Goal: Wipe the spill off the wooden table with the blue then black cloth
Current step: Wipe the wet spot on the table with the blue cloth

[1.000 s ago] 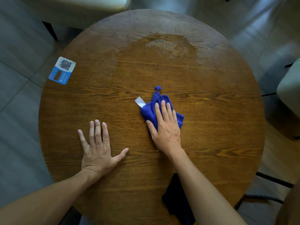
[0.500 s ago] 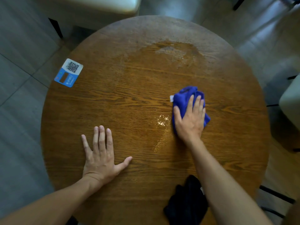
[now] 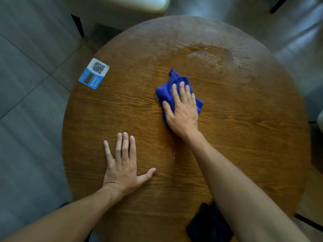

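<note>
In the head view, the blue cloth (image 3: 176, 92) is pressed flat onto the round wooden table (image 3: 244, 137) near its middle by the right hand (image 3: 182, 110), whose fingers are stretched out over the bunched fabric rather than curled around it. The left hand (image 3: 122, 165) is laid palm down on the wood, fingers spread, holding nothing. A wet patch (image 3: 208, 55) is seen at the far side. The black cloth (image 3: 208, 224) is left at the near edge, partly hidden by the right forearm. A QR card (image 3: 94, 73) is seen at the left rim. Compared with half a second earlier, the blue cloth is found further left, and the shiny streak beside it is no longer seen.
</note>
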